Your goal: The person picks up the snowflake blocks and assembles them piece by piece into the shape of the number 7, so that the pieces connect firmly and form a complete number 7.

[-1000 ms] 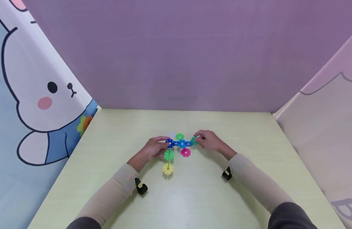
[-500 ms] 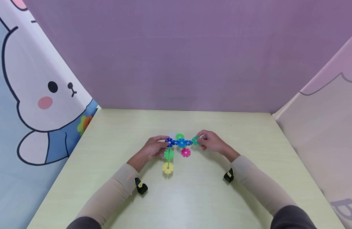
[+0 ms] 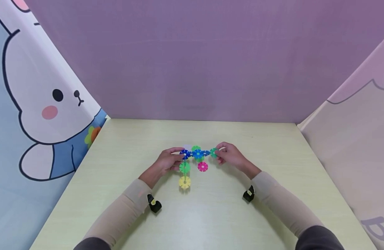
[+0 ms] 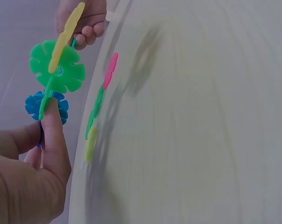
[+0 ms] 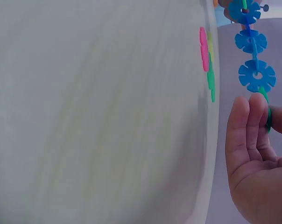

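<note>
A row of blue notched snowflake discs (image 3: 198, 153) is held above the table between both hands. My left hand (image 3: 168, 161) pinches the dark blue disc (image 3: 184, 154) at its left end. From that end a green disc (image 3: 184, 167) and a yellow disc (image 3: 184, 182) extend toward me; the left wrist view shows the yellow disc (image 4: 66, 37) edge-on. At the right end, my right hand (image 3: 232, 155) pinches a teal-green disc (image 3: 214, 152) between thumb and fingers. In the right wrist view this green disc (image 5: 264, 93) meets the nearest blue disc (image 5: 257, 76).
Beneath the row, loose discs lie flat on the table (image 3: 210, 215): a pink disc (image 3: 202, 167), a green disc (image 3: 196, 148) and a pale disc (image 3: 187, 147), among others partly covered. A purple panel (image 3: 192, 69) stands behind, with printed cloth at both sides.
My right hand has shifted slightly right with the teal-green disc. The blue row has risen a little in view, and the hanging yellow disc has swung slightly right.
</note>
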`<state>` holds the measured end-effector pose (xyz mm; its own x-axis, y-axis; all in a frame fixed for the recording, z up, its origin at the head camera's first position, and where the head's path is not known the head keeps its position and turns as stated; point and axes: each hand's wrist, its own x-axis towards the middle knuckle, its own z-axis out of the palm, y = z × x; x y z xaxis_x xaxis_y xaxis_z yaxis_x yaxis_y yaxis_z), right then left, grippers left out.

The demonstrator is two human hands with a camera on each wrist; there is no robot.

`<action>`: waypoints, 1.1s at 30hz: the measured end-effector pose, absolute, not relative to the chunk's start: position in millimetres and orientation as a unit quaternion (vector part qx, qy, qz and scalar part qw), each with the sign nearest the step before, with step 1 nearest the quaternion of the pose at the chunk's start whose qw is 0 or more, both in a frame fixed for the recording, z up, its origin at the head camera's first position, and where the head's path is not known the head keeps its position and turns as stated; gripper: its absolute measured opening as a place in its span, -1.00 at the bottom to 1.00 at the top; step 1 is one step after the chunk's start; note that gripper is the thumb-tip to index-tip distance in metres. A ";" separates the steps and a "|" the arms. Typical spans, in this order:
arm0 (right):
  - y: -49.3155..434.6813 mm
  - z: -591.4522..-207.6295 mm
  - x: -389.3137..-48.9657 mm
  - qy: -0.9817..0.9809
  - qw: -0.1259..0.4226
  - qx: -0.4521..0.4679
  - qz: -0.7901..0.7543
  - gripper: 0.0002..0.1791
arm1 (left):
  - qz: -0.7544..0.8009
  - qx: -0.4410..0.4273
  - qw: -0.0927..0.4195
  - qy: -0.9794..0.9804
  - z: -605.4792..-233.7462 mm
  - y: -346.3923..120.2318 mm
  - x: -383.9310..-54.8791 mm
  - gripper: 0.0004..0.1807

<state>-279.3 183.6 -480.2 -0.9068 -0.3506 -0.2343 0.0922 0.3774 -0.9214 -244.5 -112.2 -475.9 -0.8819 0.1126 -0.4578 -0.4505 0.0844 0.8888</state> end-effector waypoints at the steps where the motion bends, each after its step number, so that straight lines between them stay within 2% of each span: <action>1: 183.2 -480.4 -279.2 0.805 0.200 -0.077 -0.554 -0.77 | 0.666 -0.120 0.211 0.705 -476.5 -112.3 -244.9 -0.60; 33: 184.2 -477.6 -282.2 0.793 0.190 -0.074 -0.575 -0.73 | 0.677 -0.118 0.197 0.700 -475.1 -107.5 -246.7 -0.59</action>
<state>-282.2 184.2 -477.6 -0.9168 -0.3354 -0.2166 0.1016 0.3286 -0.9390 -246.7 -107.5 -475.1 -0.8944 0.1015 -0.4355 -0.4319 0.0565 0.9002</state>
